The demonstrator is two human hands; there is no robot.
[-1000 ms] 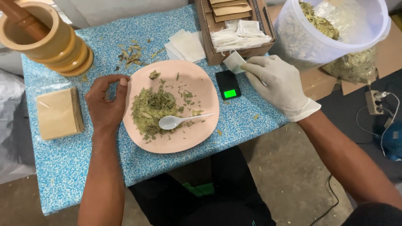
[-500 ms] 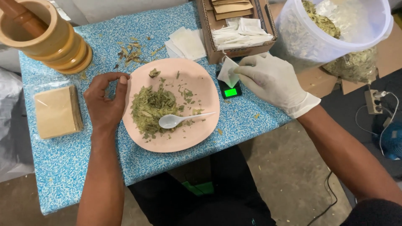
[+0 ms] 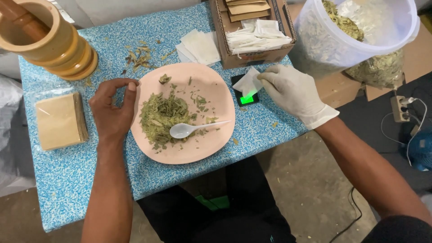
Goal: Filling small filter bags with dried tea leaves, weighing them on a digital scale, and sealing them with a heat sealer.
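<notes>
Compared with a second ago, our gloved right hand (image 3: pixel 294 92) has brought the small white sachet (image 3: pixel 247 82) down from above the black pocket scale (image 3: pixel 245 93) onto it, so the sachet now covers most of the scale and only its green lit display peeks out below. Our bare left hand (image 3: pixel 112 110) stays at the left rim of the pink plate (image 3: pixel 216 90), thumb and fingers curled and touching the edge, gripping nothing else. The right fingers pinch the sachet's right edge. The sachet lies tilted, its long axis running from lower left to upper right. The white plastic spoon (image 3: pixel 191 129) rests on the dried green leaves (image 3: pixel 162 114), handle pointing right. The scale's platform is hidden; the wooden mortar (image 3: pixel 49 47) and clear tub (image 3: pixel 355 31) are cut off by the frame's top.
</notes>
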